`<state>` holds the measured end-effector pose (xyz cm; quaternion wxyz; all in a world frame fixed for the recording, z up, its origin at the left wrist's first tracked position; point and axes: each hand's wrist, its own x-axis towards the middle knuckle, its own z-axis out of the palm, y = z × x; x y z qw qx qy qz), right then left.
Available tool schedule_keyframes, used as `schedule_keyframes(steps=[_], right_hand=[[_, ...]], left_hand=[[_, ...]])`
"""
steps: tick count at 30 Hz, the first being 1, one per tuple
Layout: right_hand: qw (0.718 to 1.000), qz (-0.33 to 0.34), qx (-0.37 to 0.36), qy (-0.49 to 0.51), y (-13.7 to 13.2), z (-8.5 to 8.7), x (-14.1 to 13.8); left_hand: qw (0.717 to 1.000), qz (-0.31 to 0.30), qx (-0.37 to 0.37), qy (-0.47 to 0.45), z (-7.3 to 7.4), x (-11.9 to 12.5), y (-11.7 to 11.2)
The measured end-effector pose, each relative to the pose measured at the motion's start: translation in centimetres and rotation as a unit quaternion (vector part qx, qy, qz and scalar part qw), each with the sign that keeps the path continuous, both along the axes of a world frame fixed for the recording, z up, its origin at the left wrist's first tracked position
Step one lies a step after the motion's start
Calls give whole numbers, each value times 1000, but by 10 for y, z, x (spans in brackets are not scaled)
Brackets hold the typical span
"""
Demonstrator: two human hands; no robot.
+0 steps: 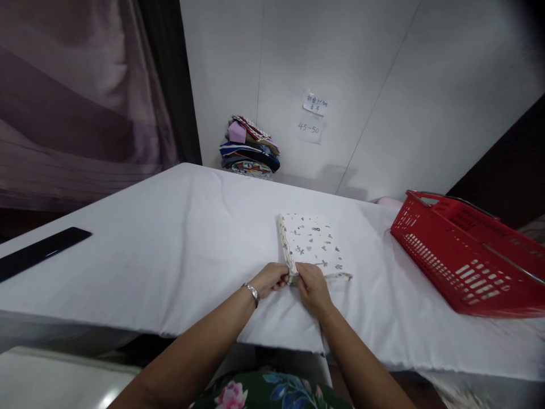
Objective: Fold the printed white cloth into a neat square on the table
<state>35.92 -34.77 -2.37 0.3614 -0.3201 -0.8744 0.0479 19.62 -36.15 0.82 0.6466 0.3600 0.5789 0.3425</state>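
Observation:
A folded white cloth [313,241] with small printed plant-like figures lies on the white-covered table in front of me. Its layers are stacked into a rough rectangle. At the near left corner, my left hand [271,278] pinches the cloth's edge with curled fingers; a silver bracelet is on that wrist. My right hand [313,287] closes over the same corner from the right, its thumb on the top layer. What the fingers do under the cloth is hidden.
A red plastic basket [472,261] with wire handles stands at the right. Folded fabrics [249,150] are piled at the back against the wall. A flat black object [42,250] lies at the left of the table [140,255]. Paper notes [311,116] hang on the wall.

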Motion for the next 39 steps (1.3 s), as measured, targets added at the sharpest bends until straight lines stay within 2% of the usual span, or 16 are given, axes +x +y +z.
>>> schedule_keyframes(steps=[6,11,13,16,19,22,27,35,39], right_hand=[[1000,9,13,-14,-2,1,-2],[996,-5,3,-88,-5,5,6],[992,-32,11,-118,-2,6,20],[985,-109,12,-133,9,6,54],[975,-185,4,-125,22,3,89],[972,-216,-17,-96,31,-3,108],[972,-225,-54,-48,33,-11,108],[969,-228,-87,-28,34,-9,108],[972,-229,-34,-26,23,-2,105]], left_hand=[[999,5,-15,-45,6,-1,-3],[998,48,31,12,4,7,-4],[998,56,21,20,3,8,-2],[999,52,-17,3,2,5,1],[997,45,-46,-46,2,2,4],[991,44,-66,-112,4,1,7],[976,60,-91,-186,11,3,12],[969,77,-105,-212,20,6,9],[966,86,-116,-213,21,6,8]])
